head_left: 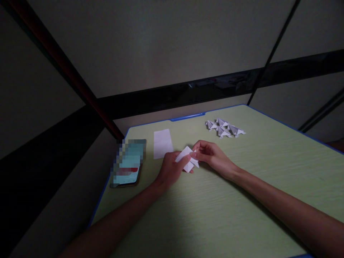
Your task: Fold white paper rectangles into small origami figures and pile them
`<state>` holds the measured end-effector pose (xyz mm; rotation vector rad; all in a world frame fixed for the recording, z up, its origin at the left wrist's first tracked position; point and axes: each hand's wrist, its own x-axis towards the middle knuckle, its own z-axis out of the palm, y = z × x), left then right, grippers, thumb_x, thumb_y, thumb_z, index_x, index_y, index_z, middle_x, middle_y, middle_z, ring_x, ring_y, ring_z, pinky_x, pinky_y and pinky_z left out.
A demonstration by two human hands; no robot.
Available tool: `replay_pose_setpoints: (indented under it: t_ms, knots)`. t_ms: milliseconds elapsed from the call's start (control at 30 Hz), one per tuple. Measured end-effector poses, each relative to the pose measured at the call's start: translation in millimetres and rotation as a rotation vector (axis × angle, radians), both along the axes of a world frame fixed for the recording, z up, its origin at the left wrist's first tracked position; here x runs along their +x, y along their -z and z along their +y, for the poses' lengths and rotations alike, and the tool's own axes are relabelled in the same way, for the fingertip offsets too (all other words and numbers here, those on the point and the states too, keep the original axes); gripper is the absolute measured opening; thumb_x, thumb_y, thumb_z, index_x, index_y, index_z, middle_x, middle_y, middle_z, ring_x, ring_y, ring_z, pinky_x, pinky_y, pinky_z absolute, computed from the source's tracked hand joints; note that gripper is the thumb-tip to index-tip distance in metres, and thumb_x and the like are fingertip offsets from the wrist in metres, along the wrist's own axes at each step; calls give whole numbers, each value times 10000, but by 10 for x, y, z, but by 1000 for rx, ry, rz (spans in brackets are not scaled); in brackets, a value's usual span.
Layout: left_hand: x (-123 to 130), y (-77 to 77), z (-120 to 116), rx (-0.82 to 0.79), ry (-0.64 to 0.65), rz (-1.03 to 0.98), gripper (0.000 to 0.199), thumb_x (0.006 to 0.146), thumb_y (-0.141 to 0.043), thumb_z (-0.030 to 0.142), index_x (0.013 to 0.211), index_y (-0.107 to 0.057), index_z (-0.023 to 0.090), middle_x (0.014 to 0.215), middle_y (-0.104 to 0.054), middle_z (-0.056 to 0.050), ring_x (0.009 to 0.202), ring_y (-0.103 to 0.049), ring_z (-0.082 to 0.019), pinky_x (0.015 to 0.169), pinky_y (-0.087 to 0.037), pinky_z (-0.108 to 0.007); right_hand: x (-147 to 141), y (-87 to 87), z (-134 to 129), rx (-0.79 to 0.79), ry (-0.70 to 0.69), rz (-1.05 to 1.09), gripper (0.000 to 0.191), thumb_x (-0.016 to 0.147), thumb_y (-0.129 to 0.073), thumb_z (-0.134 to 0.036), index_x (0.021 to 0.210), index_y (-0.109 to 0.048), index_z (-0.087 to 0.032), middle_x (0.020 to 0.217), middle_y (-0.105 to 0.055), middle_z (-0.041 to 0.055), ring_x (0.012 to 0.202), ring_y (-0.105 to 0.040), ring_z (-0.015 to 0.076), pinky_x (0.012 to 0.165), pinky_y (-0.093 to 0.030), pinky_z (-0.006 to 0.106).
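A piece of folded white paper (188,165) is held between my two hands, a little above the table. It has a diamond-like body with pointed flaps toward the right. My left hand (172,168) grips it from the left, thumb on top and fingers underneath, mostly hidden. On the right side, my right hand (211,156) pinches a flap between thumb and fingers. Several finished-looking folded paper figures (221,128) lie grouped beyond my right hand. Behind my left hand rests a flat sheet of white paper (162,143).
A phone (131,165) with its screen lit, partly blurred out, lies near the left edge of the pale green table (231,215). The table has a blue rim and a blue strip (188,116) at its far edge. Panelled cupboard doors (172,46) rise directly behind.
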<state>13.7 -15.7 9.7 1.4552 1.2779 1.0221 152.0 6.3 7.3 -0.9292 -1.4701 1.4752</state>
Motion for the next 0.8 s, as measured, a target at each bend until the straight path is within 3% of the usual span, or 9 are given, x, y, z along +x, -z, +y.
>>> replay_pose_setpoints:
  t_ms: [167, 433, 567, 700, 800]
  knots:
    - [8, -17, -10, 0, 28, -4, 226, 692, -521, 272, 566, -593, 100, 471, -586, -19, 442, -532, -110, 451, -380, -199, 5, 0, -13, -47, -74, 80, 277, 613, -633, -369, 577, -486, -137, 481, -500, -32, 449, -414, 72, 465, -263, 224]
    - [-3, -49, -12, -7, 86, -69, 213, 658, -553, 295, 567, -580, 104, 494, -557, -2, 460, -491, -93, 459, -370, -195, 20, -28, -22, -185, -92, 213, 239, 564, -678, -301, 524, -513, -133, 457, -496, -34, 432, -382, 56, 460, -240, 214]
    - [-13, -50, 11, 29, 34, -65, 185, 646, -563, 281, 567, -544, 115, 513, -504, 21, 487, -446, -80, 460, -348, -184, 11, -52, -28, -121, -21, 132, 260, 556, -682, -320, 539, -495, -141, 494, -460, -46, 452, -367, 55, 458, -254, 211]
    - [-33, -14, 34, 64, 0, -45, 178, 650, -553, 278, 579, -531, 116, 513, -443, 36, 490, -385, -70, 456, -299, -183, 22, -44, -33, -4, -91, -78, 288, 521, -709, -307, 548, -479, -135, 496, -406, -62, 458, -335, 48, 435, -222, 199]
    - [-52, 36, 45, 46, 48, -100, 210, 651, -559, 318, 597, -529, 117, 509, -420, 40, 490, -363, -69, 461, -274, -191, 36, -28, -36, 47, -136, -111, 299, 566, -671, -353, 531, -467, -137, 482, -364, -71, 444, -291, 42, 421, -206, 196]
